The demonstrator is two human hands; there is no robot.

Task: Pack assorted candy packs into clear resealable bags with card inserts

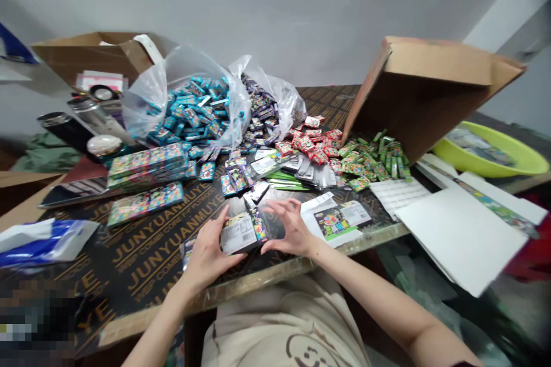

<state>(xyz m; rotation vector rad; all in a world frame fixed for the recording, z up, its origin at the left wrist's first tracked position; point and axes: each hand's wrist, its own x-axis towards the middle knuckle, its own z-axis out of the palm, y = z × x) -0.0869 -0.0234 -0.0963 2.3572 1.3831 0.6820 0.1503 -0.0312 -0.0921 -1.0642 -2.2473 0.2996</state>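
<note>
Near the table's front edge lies a printed packet (239,235) with a barcode and a colourful end, in what looks like clear plastic. My left hand (210,249) closes on its left side, thumb along the lower edge and fingers at the upper edge. Curved around the right end of the same packet, my right hand (293,228) has thumb and fingertips at the clear wrapping. Just right of that hand, a black-and-green printed card (333,222) rests on white paper. Small purple boxes (236,175) lie beyond my hands.
Clear bags hold blue boxes (193,109) and purple boxes (262,97) at the back. Loose red boxes (312,143) and green boxes (374,157) lie near a tilted cardboard box (434,80). Wrapped stacks (146,167) stand left. White sheets (462,235) overhang the right edge.
</note>
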